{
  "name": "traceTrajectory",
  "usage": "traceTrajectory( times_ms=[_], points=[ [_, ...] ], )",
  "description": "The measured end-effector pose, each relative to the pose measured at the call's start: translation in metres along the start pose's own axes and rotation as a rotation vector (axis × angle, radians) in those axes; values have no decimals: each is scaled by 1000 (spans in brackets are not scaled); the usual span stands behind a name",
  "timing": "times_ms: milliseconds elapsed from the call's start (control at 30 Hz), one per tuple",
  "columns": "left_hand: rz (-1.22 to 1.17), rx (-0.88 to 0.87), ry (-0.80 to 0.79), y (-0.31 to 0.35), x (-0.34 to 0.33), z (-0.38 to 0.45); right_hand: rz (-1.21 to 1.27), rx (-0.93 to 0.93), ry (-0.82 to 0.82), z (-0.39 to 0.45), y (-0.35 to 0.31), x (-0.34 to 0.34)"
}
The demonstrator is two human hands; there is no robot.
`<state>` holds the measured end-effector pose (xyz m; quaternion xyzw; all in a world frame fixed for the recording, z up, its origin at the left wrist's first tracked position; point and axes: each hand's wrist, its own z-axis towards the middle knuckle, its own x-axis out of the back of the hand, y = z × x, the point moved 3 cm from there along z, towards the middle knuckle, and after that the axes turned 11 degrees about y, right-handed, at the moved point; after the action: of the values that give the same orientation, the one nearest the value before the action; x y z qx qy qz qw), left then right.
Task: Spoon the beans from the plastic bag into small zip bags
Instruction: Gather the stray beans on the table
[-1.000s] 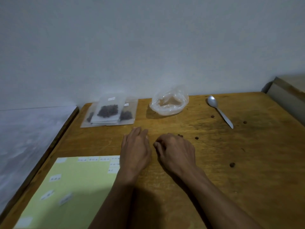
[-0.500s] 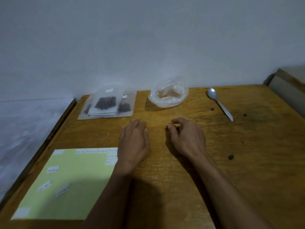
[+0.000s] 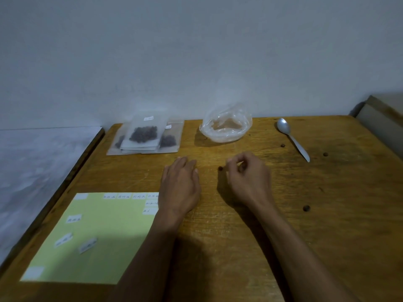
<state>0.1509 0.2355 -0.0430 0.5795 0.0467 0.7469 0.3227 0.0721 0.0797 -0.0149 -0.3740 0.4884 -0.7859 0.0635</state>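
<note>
Lying on the bench [image 3: 327, 214], the spoon [image 3: 292, 137] points its bowl toward the wall, handle running back and rightward. Left of it sits the plastic bag [image 3: 225, 127], mouth up. The left hand [image 3: 180, 188] rests flat, fingers straight; the right hand [image 3: 248, 179] curls, whether pinching a bean I cannot tell.
</note>
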Motion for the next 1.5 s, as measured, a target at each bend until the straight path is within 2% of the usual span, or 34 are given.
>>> traceTrajectory(
  times_ms=[67,100,133,300,433,533,600,667,700,733,800,900,967,1067,1200,1267,1300,1400,1433,1467,1500],
  points=[
    [-1,-11,4,0,0,1,359,-344,-56,6,3,5],
    [1,-15,6,-1,1,1,424,-414,-75,7,3,5],
    [3,-14,7,-1,0,2,404,-404,-89,8,2,4],
    [10,-7,11,0,1,0,-229,159,-39,-3,-12,-13],
    [7,-2,9,0,0,0,-345,206,-34,-7,-12,-16],
    [5,-4,4,-1,1,-2,-300,200,-37,-9,-16,-14],
    [8,0,-1,-1,1,-1,-44,-13,-30,-5,-8,-5],
    [18,-6,-2,2,2,0,391,-399,-53,2,2,13],
    [31,-16,-4,5,2,1,564,-534,-59,5,5,22],
    [41,-26,-13,11,2,1,633,-588,-59,9,9,29],
    [33,-38,-54,26,-1,0,466,-509,-71,15,13,37],
    [28,-72,-102,52,-10,-2,-11,-126,-64,11,10,33],
    [46,-87,-118,60,-15,-4,-216,67,-44,4,10,24],
    [63,-103,-128,57,-18,-5,-366,153,-29,2,10,16],
    [67,-124,-125,53,-19,-9,-395,177,-2,2,10,16],
    [67,-125,-126,53,-18,-11,-319,134,11,2,11,17],
    [65,-124,-125,54,-18,-11,-215,52,17,4,15,18],
    [60,-126,-117,54,-18,-9,362,-433,-46,12,19,25],
    [59,-125,-116,54,-18,-9,483,-525,-66,12,18,25],
    [58,-123,-119,54,-18,-10,497,-519,-77,12,17,26],
    [59,-123,-124,54,-18,-10,404,-417,-69,13,15,25]
  ],
)
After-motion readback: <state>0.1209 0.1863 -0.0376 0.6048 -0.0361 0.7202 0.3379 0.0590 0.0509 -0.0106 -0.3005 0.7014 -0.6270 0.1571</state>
